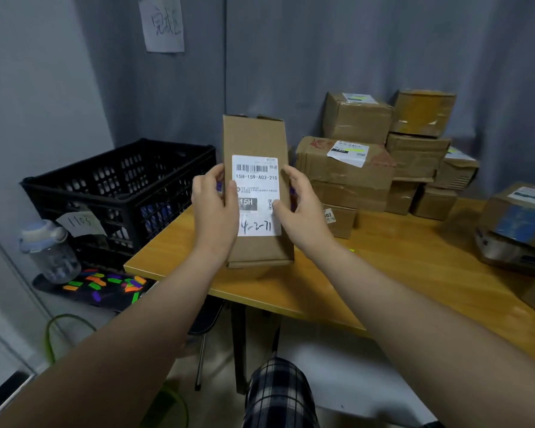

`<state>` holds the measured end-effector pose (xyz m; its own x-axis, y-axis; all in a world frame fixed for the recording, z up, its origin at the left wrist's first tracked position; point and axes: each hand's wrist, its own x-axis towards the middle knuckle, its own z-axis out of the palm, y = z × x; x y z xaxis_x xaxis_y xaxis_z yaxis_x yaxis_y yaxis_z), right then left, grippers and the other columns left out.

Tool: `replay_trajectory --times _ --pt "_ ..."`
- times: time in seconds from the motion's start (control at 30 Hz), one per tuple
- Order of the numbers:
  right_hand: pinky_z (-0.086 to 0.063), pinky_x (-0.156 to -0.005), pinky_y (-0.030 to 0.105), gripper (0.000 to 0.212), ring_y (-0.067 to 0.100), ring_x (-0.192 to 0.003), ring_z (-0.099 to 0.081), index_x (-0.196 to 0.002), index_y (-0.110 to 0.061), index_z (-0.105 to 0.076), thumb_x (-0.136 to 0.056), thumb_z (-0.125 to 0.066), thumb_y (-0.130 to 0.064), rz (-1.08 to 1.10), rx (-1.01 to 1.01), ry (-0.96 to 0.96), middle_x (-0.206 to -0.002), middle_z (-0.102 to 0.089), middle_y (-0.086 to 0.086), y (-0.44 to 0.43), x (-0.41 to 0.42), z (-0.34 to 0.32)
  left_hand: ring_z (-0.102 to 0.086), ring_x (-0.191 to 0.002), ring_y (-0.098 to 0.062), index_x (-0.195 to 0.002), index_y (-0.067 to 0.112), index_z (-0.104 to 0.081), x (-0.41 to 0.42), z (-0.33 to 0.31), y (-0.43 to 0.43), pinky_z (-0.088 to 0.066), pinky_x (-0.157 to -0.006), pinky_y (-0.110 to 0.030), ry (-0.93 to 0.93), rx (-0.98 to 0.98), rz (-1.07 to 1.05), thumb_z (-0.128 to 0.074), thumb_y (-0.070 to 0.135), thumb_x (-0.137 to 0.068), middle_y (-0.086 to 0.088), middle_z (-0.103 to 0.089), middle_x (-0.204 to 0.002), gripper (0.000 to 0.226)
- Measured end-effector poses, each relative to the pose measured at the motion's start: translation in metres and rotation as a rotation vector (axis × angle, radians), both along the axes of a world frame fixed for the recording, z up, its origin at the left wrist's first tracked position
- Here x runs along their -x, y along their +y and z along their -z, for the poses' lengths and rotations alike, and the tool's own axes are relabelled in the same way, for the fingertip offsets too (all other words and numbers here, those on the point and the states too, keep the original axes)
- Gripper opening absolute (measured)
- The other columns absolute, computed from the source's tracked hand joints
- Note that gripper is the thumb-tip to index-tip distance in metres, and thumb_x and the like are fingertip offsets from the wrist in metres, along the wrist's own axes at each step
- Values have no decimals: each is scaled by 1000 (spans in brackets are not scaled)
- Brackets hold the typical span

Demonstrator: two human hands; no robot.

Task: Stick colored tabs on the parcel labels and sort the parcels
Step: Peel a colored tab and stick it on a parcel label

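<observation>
A tall brown parcel (254, 140) stands upright above the near left corner of the wooden table (399, 273). Its white label (256, 183) faces me, printed 15H-159-A03-210 with handwriting below. My left hand (212, 205) grips the parcel's left edge, thumb on the label. My right hand (297, 205) grips its right edge, thumb pressing near the label's QR code. No colored tab shows on this label. Loose colored tabs (105, 284) in orange, green and purple lie on a dark tray at the lower left.
A black plastic crate (121, 186) with a paper tag stands left of the table. Several brown parcels (383, 156) are stacked at the back, some labels bearing yellow-green tabs. Another box (519, 227) sits at the right edge. A water bottle (48, 251) stands beside the tray.
</observation>
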<state>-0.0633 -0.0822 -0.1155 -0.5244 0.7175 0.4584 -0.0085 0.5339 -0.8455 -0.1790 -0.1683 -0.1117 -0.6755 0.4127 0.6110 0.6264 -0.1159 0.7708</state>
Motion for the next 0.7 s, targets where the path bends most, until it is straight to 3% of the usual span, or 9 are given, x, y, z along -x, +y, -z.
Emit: replay_trajectory --times 0.13,0.2,0.33,0.43,0.5,0.57,0.7 --pt "-43 -101 26 57 0 -116 -48 -137 -22 -43 -86 -55 1 37 -27 46 -123 -51 -16 1 -20 -15 -50 -98 -15 -129 10 -50 -23 -17 2 -44 -84 -18 19 -45 28 -48 19 -99 -1 -43 -115 32" --pt "-45 -100 30 54 2 -115 -50 -132 -22 -49 -82 -57 -2 79 -29 84 -121 -54 -16 1 -33 -22 -50 -94 -13 -128 10 -50 -39 -24 5 -45 -83 -18 12 -76 59 -49 18 -98 0 -41 -114 31" --pt "-48 -96 41 44 9 -112 -56 -119 -33 -57 -75 -58 -37 310 -84 137 -119 -62 -11 6 -74 -38 -49 -83 0 -124 12 -51 -83 -38 16 -48 -87 -23 25 -133 177 -53 16 -96 1 -40 -113 29" --pt "-49 -92 40 45 9 -110 -56 -120 -37 -55 -76 -56 -47 479 -133 29 -121 -61 -13 17 -120 -48 -50 -74 6 -121 13 -52 -125 -37 31 -47 -80 -15 27 -150 295 -56 14 -94 5 -39 -109 28" --pt "-49 -92 40 46 9 -110 -56 -123 -35 -54 -79 -55 -48 544 -149 -58 -122 -60 -13 26 -150 -47 -49 -68 1 -121 14 -52 -150 -31 45 -49 -77 -20 8 -137 341 -57 16 -93 7 -40 -108 28" --pt "-49 -90 40 44 10 -110 -56 -125 -35 -53 -83 -57 -47 608 -134 -130 -123 -60 -12 35 -179 -40 -48 -68 -2 -122 16 -54 -172 -21 61 -50 -76 -23 -18 -94 386 -57 17 -93 5 -43 -108 29" --pt "-52 -84 42 44 14 -105 -59 -129 -39 -47 -86 -53 -50 734 -64 -304 -123 -59 -9 56 -226 -23 -50 -75 1 -126 14 -57 -206 2 92 -45 -72 -13 -53 11 496 -53 15 -95 9 -50 -104 31"
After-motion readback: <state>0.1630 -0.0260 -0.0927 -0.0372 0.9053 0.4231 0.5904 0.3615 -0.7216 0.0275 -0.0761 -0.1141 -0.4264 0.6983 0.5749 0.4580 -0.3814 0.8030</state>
